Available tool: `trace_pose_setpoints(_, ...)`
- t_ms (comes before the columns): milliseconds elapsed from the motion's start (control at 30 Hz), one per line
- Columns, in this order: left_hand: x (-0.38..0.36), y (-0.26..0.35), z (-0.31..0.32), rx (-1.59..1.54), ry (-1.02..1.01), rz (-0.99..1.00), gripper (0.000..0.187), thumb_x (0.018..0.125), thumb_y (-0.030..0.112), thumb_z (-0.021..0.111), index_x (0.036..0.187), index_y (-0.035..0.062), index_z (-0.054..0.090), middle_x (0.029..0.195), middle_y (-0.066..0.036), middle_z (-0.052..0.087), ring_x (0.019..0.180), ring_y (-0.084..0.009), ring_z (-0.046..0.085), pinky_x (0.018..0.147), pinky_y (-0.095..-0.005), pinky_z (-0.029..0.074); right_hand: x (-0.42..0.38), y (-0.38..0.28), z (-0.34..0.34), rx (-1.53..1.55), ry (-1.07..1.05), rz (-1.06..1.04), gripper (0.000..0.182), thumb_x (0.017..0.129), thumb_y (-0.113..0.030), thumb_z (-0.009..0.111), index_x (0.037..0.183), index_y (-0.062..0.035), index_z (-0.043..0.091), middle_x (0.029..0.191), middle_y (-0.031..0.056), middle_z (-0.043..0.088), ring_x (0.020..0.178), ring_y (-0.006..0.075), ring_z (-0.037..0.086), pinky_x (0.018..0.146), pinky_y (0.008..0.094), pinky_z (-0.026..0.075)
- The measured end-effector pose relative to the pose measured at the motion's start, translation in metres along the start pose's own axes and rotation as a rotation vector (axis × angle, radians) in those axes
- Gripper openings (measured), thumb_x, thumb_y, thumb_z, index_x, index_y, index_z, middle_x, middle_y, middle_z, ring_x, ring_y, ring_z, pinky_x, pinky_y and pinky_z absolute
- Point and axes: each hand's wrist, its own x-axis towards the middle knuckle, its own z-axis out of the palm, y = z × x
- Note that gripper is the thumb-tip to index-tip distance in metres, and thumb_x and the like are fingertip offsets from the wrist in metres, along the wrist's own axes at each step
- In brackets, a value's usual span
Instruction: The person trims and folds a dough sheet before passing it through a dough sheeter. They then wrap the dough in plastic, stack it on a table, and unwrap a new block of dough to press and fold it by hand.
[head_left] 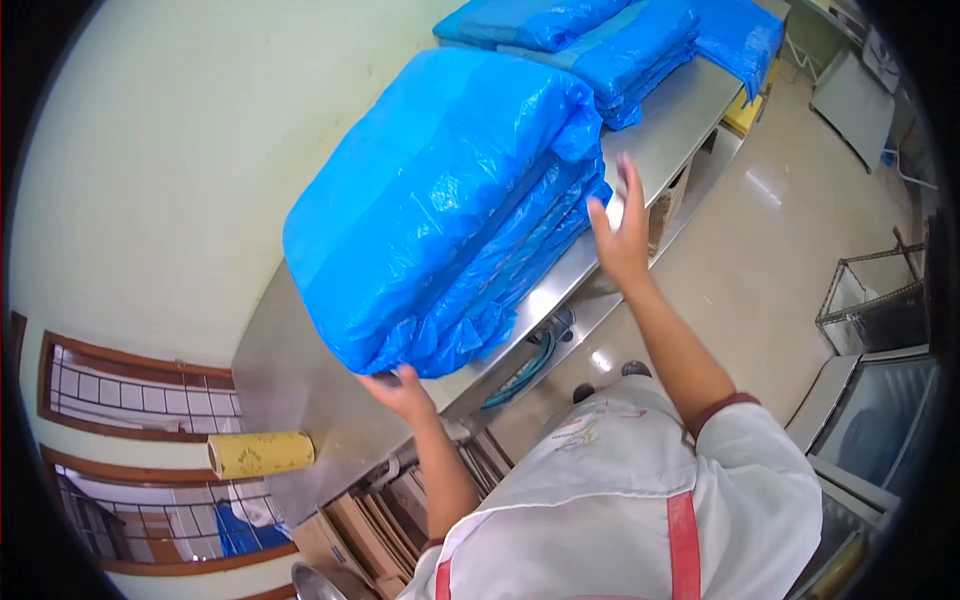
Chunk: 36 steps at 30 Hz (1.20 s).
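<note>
A tall stack of blue plastic-wrapped bundles (430, 190) sits on the steel table (290, 340), its glossy film creased and gathered along the near side. At the stack's lower left corner, my left hand (400, 393) is open, with its fingertips against or just under the plastic; part of the fingers is hidden there. Beyond the stack's right end, my right hand (624, 240) is held up open, thumb and fingers spread and nothing in it. A small gap seems to separate it from the plastic.
More blue-wrapped bundles (610, 50) lie farther along the table. A yellow roll (262, 454) rests at the table's left end. Below are flattened cardboard (365, 535) and a coiled green hose (525, 372). A metal rack (875, 295) stands on the floor at right.
</note>
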Motion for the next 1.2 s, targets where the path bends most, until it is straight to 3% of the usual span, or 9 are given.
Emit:
trace_pose_setpoints(67,-0.039,-0.026,-0.001,-0.022,0.025,-0.078,0.098,0.082,0.057,0.069,0.144,-0.0055,0.026,0.143,-0.020,0.038,0.132,-0.0291,0.038,0.111,-0.0418,0.027,-0.047,0.032,0.015,0.029,0.021,0.156,0.069,0.090,-0.017,0.061,0.144,0.0073,0.025,0.145,0.0266,0.034,0.136,0.0362,0.034,0.113,0.0419,0.026)
trace_pose_setpoints(133,-0.067,-0.036,0.004,-0.146,0.030,-0.366,0.111,0.069,0.060,0.078,0.142,-0.0057,0.026,0.142,-0.019,0.037,0.131,-0.0307,0.038,0.112,-0.0422,0.026,-0.085,0.044,0.030,0.028,-0.012,0.237,0.072,0.092,-0.018,0.059,0.146,0.0071,0.019,0.148,0.0258,0.029,0.138,0.0357,0.030,0.114,0.0422,0.024)
trace_pose_setpoints(233,-0.087,-0.049,0.019,-0.250,-0.020,-0.400,0.104,0.072,0.049,0.082,0.141,-0.0055,0.027,0.141,-0.019,0.039,0.129,-0.0305,0.040,0.111,-0.0424,0.027,-0.101,0.041,0.045,0.059,-0.028,0.323,0.073,0.094,-0.021,0.057,0.147,0.0067,0.016,0.150,0.0254,0.025,0.140,0.0349,0.028,0.114,0.0423,0.024)
trace_pose_setpoints(333,-0.101,-0.095,0.024,-0.107,0.068,-0.537,0.076,0.083,0.021,0.076,0.139,-0.0046,0.033,0.139,-0.015,0.044,0.123,-0.0282,0.046,0.108,-0.0412,0.032,-0.102,0.040,0.059,0.084,-0.021,0.355,0.072,0.095,-0.022,0.055,0.147,0.0063,0.014,0.152,0.0255,0.021,0.141,0.0346,0.024,0.115,0.0417,0.021)
trace_pose_setpoints(367,-0.099,-0.102,0.025,0.108,0.009,-0.397,0.065,0.083,0.007,0.071,0.137,-0.0032,0.036,0.137,-0.015,0.047,0.119,-0.0280,0.049,0.105,-0.0410,0.036,-0.099,0.045,0.065,0.087,-0.007,0.353,0.072,0.095,-0.023,0.054,0.148,0.0062,0.014,0.153,0.0256,0.020,0.142,0.0346,0.022,0.116,0.0414,0.020)
trace_pose_setpoints(467,-0.103,-0.132,0.033,-0.017,0.162,-0.320,0.064,0.080,0.013,0.074,0.134,-0.0009,0.042,0.134,-0.016,0.049,0.121,-0.0288,0.048,0.107,-0.0428,0.033,-0.091,0.059,0.084,0.084,0.056,0.305,0.071,0.096,-0.022,0.052,0.148,0.0066,0.013,0.154,0.0256,0.017,0.144,0.0348,0.017,0.117,0.0401,0.015)
trace_pose_setpoints(667,-0.119,-0.122,0.025,-0.053,-0.074,-0.398,0.059,0.082,0.014,0.071,0.133,0.0010,0.044,0.132,-0.016,0.051,0.121,-0.0300,0.049,0.106,-0.0439,0.034,-0.091,0.065,0.123,0.156,0.127,0.301,0.066,0.103,-0.029,0.030,0.150,0.0052,-0.002,0.157,0.0246,0.003,0.146,0.0339,0.008,0.117,0.0394,0.007)
trace_pose_setpoints(800,-0.108,-0.136,0.034,0.020,-0.224,-0.447,0.058,0.083,0.018,0.070,0.132,0.0021,0.046,0.131,-0.016,0.052,0.121,-0.0307,0.049,0.106,-0.0441,0.035,-0.091,0.072,0.145,0.146,0.185,0.278,0.086,0.097,-0.044,0.044,0.151,0.0028,-0.004,0.157,0.0224,0.007,0.144,0.0324,0.014,0.117,0.0423,0.012)
trace_pose_setpoints(1200,-0.026,-0.226,0.097,0.171,-0.502,-0.348,0.054,0.084,0.028,0.068,0.130,0.0054,0.051,0.128,-0.016,0.055,0.121,-0.0328,0.049,0.105,-0.0447,0.036,-0.027,0.136,0.211,-0.189,0.182,0.009,0.097,0.089,-0.049,0.054,0.150,0.0050,0.000,0.156,0.0258,0.006,0.144,0.0367,0.012,0.117,0.0462,0.009)
